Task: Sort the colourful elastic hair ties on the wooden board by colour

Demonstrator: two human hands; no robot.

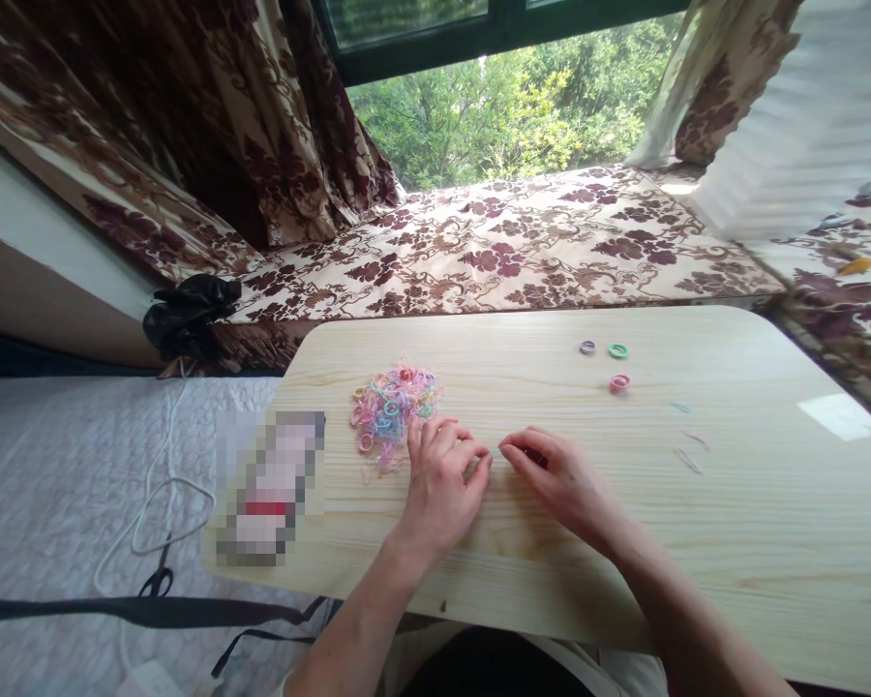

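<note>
A tangled pile of colourful elastic hair bands [392, 409] lies on the wooden table. My left hand [442, 474] is at the pile's right edge, its thumb and index finger pinched together. Opposite it, my right hand [555, 476] is closed in a pinch too. Between the two sets of fingertips shows a thin pale blue-green elastic band [495, 452], mostly covered by the fingers. Farther right lie a purple hair tie [587, 348], a green hair tie [617, 351] and pink hair ties [619, 384]. Nearer me are a thin bluish band [680, 408] and thin pinkish bands [689, 461].
A blurred-out flat object [272, 484] lies at the table's left end. A white patch [840, 416] is on the right side. Beyond the table [769, 561] is a flower-patterned window seat [494, 257]. A white cable [166, 484] and scissors [158, 581] lie at left.
</note>
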